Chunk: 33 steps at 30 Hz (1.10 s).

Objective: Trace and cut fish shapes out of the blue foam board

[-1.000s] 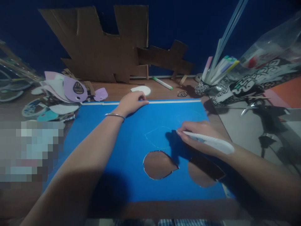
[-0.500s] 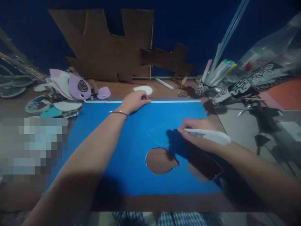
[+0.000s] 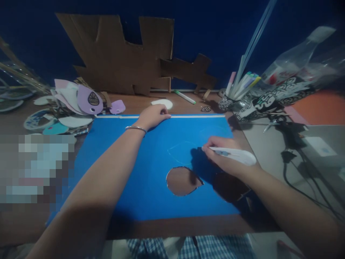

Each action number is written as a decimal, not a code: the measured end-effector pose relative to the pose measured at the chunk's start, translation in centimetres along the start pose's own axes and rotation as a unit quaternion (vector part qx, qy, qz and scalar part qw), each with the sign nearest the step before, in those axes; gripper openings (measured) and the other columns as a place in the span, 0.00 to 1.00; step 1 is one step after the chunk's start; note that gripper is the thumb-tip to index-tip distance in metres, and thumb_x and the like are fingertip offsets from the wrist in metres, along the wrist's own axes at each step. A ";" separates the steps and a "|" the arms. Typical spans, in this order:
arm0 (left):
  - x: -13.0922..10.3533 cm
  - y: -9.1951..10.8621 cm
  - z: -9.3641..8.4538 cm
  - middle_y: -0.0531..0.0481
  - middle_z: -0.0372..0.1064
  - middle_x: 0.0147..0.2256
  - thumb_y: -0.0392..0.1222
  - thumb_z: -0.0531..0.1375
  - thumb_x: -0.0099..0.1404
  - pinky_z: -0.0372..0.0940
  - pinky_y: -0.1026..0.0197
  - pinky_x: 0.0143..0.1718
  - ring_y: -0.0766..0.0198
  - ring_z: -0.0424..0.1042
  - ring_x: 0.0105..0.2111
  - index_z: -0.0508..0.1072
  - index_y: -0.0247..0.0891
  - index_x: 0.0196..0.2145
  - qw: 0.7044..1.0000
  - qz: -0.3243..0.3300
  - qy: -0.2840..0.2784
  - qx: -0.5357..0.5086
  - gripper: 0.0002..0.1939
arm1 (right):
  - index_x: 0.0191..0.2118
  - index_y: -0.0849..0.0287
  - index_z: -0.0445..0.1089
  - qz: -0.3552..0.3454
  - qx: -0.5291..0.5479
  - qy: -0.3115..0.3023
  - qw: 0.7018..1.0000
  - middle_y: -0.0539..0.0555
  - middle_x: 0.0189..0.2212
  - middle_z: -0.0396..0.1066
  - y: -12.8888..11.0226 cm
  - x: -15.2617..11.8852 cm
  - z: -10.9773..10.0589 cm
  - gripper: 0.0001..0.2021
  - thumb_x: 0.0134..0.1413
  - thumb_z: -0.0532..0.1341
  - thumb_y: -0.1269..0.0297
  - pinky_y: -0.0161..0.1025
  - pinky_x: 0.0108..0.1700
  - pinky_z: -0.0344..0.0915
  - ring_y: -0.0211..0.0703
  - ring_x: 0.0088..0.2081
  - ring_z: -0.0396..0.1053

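Note:
A blue sheet lies flat, with a white strip along its far edge. My left hand rests on that edge, fingers bent and pressed against the sheet. In my right hand is a white craft knife, gripped like a pen, its tip low over the sheet. The blade itself is too small to make out. Faint drawn curves form a leaf-like outline left of the knife tip. Nearer to me, a teardrop-shaped hole shows brown beneath. A second hole lies in shadow under my right forearm.
Cut cardboard leans on the dark blue wall. A green-capped marker and a white cutout lie behind the sheet. Purple fish-like cutouts are piled left; a marker holder and plastic bottle stand right, near black cables.
The view has shifted slightly, showing more on the right. My right hand and the knife stay near the drawn outline, moved very little. My left hand stays on the far edge.

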<state>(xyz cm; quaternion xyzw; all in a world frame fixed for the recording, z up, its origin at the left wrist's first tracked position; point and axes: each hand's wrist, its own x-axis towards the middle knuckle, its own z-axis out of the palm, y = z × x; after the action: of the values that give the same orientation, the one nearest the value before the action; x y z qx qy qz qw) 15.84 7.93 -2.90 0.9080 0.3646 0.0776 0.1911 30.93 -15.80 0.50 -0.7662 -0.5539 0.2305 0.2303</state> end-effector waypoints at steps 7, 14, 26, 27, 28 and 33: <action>0.1 -0.2 0.2 0.49 0.70 0.36 0.52 0.56 0.59 0.56 0.60 0.31 0.60 0.66 0.34 0.71 0.40 0.33 1.000 0.005 0.008 0.003 0.14 | 0.21 0.56 0.63 0.015 0.018 0.024 0.999 0.48 0.20 0.69 -0.2 -0.7 0.4 0.08 0.49 0.54 0.66 0.34 0.22 0.54 0.38 0.20 0.64; 0.0 -0.2 0.1 0.49 0.70 0.36 0.53 0.56 0.59 0.56 0.60 0.30 0.60 0.66 0.33 0.72 0.40 0.34 1.000 0.001 0.005 0.007 0.14 | 0.22 0.55 0.63 0.047 0.049 0.037 0.997 0.49 0.17 0.67 0.2 -0.8 1.3 0.09 0.50 0.55 0.61 0.34 0.20 0.52 0.39 0.20 0.63; 0.1 -0.4 0.2 0.48 0.70 0.35 0.54 0.56 0.58 0.56 0.60 0.30 0.61 0.65 0.32 0.72 0.40 0.33 1.000 0.008 0.010 0.001 0.15 | 0.20 0.56 0.62 0.055 0.044 0.092 0.993 0.48 0.17 0.65 -0.5 -1.8 2.3 0.09 0.48 0.54 0.63 0.34 0.20 0.52 0.37 0.19 0.60; 0.1 -0.4 0.3 0.48 0.70 0.35 0.54 0.56 0.58 0.57 0.60 0.31 0.61 0.65 0.32 0.72 0.40 0.33 1.000 0.005 0.011 0.000 0.15 | 0.21 0.56 0.63 0.060 0.043 0.094 0.993 0.48 0.17 0.65 -0.5 -1.9 2.3 0.09 0.48 0.54 0.64 0.34 0.20 0.51 0.37 0.19 0.60; 0.0 -0.4 0.3 0.48 0.71 0.35 0.54 0.56 0.58 0.57 0.60 0.31 0.61 0.66 0.32 0.72 0.40 0.33 1.000 0.003 0.012 0.000 0.15 | 0.21 0.56 0.63 0.065 0.044 0.096 0.992 0.48 0.17 0.65 -0.5 -1.9 2.4 0.08 0.48 0.54 0.64 0.34 0.20 0.51 0.37 0.19 0.60; 0.1 -0.5 0.4 0.48 0.70 0.35 0.54 0.56 0.58 0.57 0.60 0.32 0.60 0.66 0.33 0.72 0.40 0.32 1.000 0.010 0.020 0.001 0.15 | 0.23 0.55 0.64 0.077 0.071 0.113 0.988 0.47 0.18 0.64 -0.3 -2.2 3.0 0.07 0.49 0.54 0.62 0.34 0.20 0.50 0.37 0.19 0.59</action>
<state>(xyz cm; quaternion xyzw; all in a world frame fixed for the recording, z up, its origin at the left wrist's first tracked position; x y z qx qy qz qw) 15.72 8.19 -3.45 0.9099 0.3598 0.0972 0.1819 28.24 -17.51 -1.43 -0.8093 -0.4459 0.1982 0.3271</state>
